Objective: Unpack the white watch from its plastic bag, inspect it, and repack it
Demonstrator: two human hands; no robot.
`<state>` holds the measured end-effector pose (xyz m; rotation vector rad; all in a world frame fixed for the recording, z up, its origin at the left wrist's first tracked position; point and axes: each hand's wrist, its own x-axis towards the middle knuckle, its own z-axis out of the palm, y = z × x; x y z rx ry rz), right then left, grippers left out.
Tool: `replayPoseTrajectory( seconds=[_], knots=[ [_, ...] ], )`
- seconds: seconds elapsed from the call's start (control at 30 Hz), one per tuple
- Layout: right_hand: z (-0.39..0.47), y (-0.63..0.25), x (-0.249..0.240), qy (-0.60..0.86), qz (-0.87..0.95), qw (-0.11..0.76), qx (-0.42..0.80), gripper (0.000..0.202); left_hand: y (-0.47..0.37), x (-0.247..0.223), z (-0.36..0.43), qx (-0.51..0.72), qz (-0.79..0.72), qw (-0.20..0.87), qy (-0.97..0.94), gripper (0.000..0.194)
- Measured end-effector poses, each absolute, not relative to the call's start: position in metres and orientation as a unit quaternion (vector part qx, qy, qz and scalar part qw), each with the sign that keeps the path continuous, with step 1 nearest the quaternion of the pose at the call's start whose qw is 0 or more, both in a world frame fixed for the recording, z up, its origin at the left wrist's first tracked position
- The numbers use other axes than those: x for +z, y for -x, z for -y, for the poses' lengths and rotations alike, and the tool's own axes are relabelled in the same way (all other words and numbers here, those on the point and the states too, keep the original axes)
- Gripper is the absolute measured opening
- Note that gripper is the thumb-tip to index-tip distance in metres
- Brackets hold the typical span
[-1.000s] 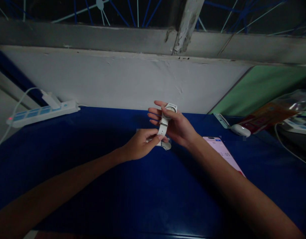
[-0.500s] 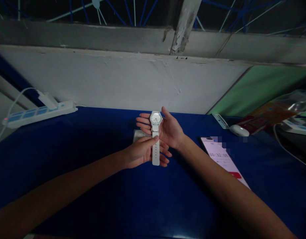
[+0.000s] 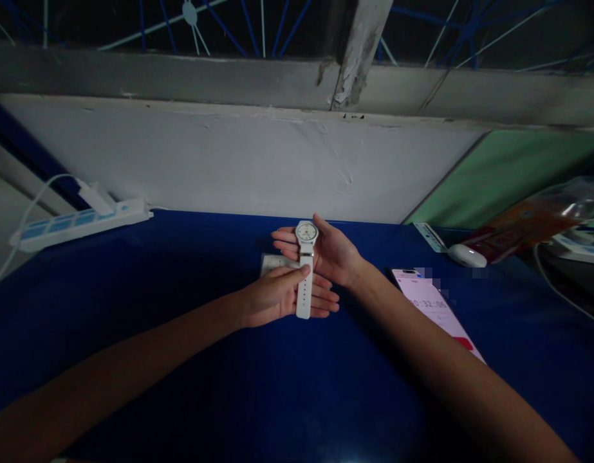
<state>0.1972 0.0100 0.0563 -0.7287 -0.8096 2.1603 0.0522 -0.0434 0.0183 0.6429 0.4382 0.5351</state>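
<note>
A white wristwatch [image 3: 304, 292] with a round dial and a long holed strap is held face up above the blue table. My left hand [image 3: 277, 292] pinches the strap, its thumb on top and its fingers stretched beneath. Under the watch head, my right hand [image 3: 333, 254] lies palm up with fingers extended to the left and thumb raised. The right palm touches or nearly touches the watch; which one I cannot tell. Partly hidden behind my left hand is a small pale flat item [image 3: 272, 261] on the table.
A phone [image 3: 434, 305] with a timer lies right of my right forearm. Beyond it are a white mouse [image 3: 466, 255], a narrow card [image 3: 429, 236] and a plastic bag [image 3: 523, 222]. At the far left rests a power strip [image 3: 82, 222]. A white wall panel [image 3: 248, 161] borders the table [image 3: 204, 399].
Both hands and the watch have shifted slightly right in view, and the dial is tilted a little differently. The grip on the strap is the same.
</note>
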Motion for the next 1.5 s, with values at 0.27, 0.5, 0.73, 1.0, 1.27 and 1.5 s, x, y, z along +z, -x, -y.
replayPoseTrajectory(
  seconds=[0.27, 0.5, 0.73, 1.0, 1.27, 1.5],
  knots=[
    [-0.006, -0.197, 0.057, 0.27, 0.333, 0.366, 0.826, 0.067, -0.052, 0.019, 0.045, 0.256, -0.199, 0.894, -0.31, 0.037],
    [-0.006, -0.197, 0.063, 0.276, 0.307, 0.374, 0.83, 0.053, -0.053, 0.019, 0.044, 0.3, -0.292, 0.856, -0.303, 0.033],
    [-0.014, -0.203, 0.068, 0.319, 0.307, 0.454, 0.773, 0.031, -0.05, 0.028, 0.039, 0.357, -0.265, 0.822, -0.356, 0.018],
    [-0.002, -0.195, 0.069, 0.275, 0.366, 0.42, 0.784, 0.019, -0.049, 0.019, 0.037, 0.32, -0.206, 0.854, -0.355, 0.028],
    [-0.003, -0.197, 0.067, 0.271, 0.32, 0.371, 0.828, 0.031, -0.048, 0.014, 0.044, 0.287, -0.197, 0.864, -0.363, 0.019],
    [-0.004, -0.197, 0.068, 0.269, 0.295, 0.356, 0.845, 0.051, -0.049, 0.016, 0.043, 0.302, -0.211, 0.858, -0.358, 0.022]
  ],
)
